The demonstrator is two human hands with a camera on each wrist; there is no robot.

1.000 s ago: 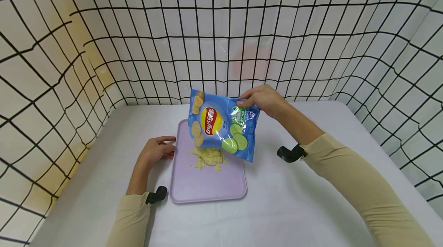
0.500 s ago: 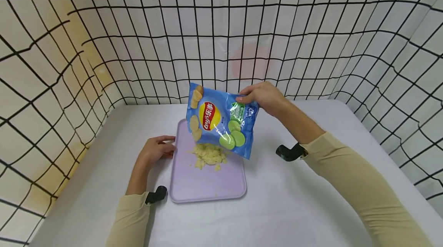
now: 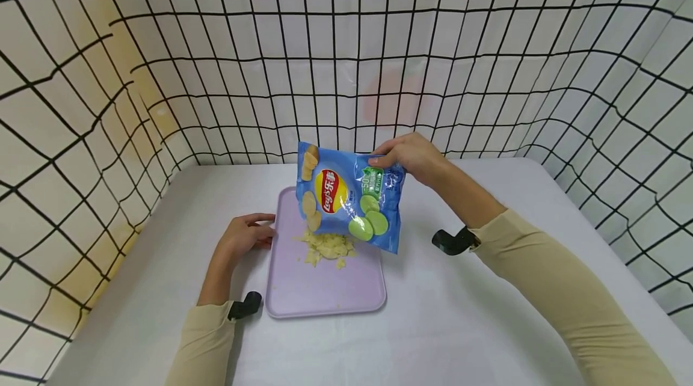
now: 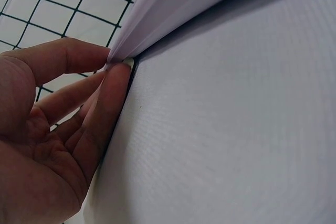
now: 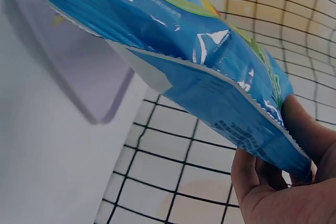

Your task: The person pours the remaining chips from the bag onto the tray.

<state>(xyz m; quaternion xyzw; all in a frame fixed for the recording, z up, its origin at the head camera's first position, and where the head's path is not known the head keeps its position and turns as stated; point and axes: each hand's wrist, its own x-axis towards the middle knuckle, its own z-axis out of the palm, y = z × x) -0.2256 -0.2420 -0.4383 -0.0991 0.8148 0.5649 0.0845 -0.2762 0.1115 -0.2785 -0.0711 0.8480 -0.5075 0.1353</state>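
Note:
A blue Lay's chip bag [image 3: 346, 196] is held by its upper right corner in my right hand [image 3: 412, 157], above the far part of a lilac tray [image 3: 325, 293]. Between thumb and fingers, the right wrist view shows my hand pinching the bag's crimped end [image 5: 210, 72]. Under the bag, a heap of broken potato chips [image 3: 327, 248] lies on the tray, partly hidden. My left hand [image 3: 246, 234] is at the tray's left edge; in the left wrist view its fingers pinch the tray rim [image 4: 123, 53]. The bag's opening cannot be seen.
A white cloth [image 3: 444, 320] covers the table. Black wire mesh [image 3: 346, 79] rises behind it and along both sides. Small crumbs lie near the heap on the tray. Each wrist carries a black camera mount [image 3: 455, 241].
The bag rose slightly and tilted half a second ago, and now it is lower again, near its first position. The left hand and tray stay put, and the chip heap looks much the same.

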